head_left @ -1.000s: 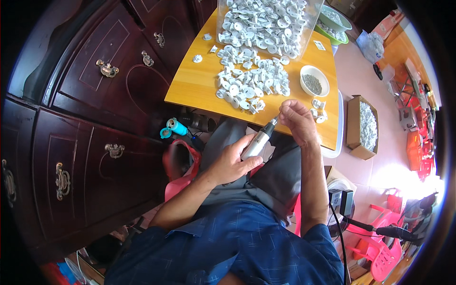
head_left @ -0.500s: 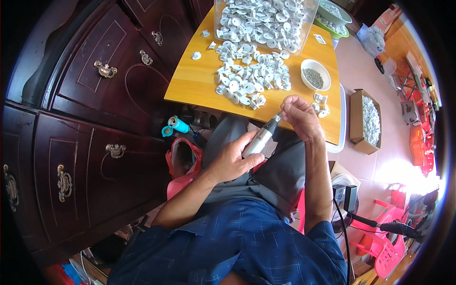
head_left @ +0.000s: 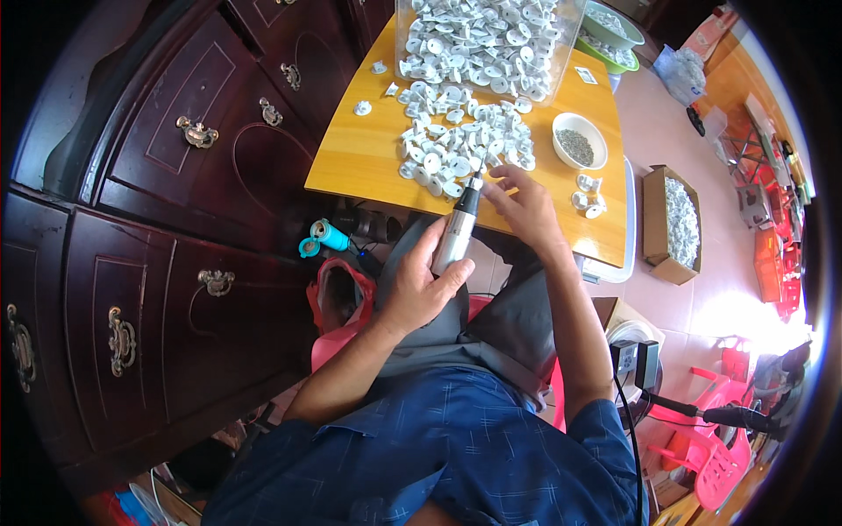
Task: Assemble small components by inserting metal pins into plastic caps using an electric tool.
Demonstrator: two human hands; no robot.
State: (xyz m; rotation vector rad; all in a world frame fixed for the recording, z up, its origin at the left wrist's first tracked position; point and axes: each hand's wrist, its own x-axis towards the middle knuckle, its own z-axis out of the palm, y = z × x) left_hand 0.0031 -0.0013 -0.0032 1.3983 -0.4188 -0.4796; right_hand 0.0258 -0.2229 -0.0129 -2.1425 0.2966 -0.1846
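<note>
A silver electric screwdriver [head_left: 454,235] with a black front end is gripped in my left hand [head_left: 423,279], over my lap. It points away from me, its thin bit reaching over the table's near edge towards a pile of small white plastic parts [head_left: 456,145], each with a round flange. Just right of the bit is my right hand [head_left: 524,209], palm down, its fingers bent but apart. The fingertips are close to the pile's near edge; I see nothing held in them. Whether they touch a part is not clear.
On the yellow table [head_left: 351,158] stand a clear bin [head_left: 551,83] full of white parts and a white bowl [head_left: 603,149] of small metal pieces. Several parts [head_left: 588,195] lie below the bowl. A cardboard box [head_left: 656,228] is on the floor at right; dark drawers [head_left: 167,289] line the left.
The screwdriver has swung upright and forward, its bit now over the pile. My right hand has moved left and its fingers, earlier pinched at the screwdriver's tip, have parted.
</note>
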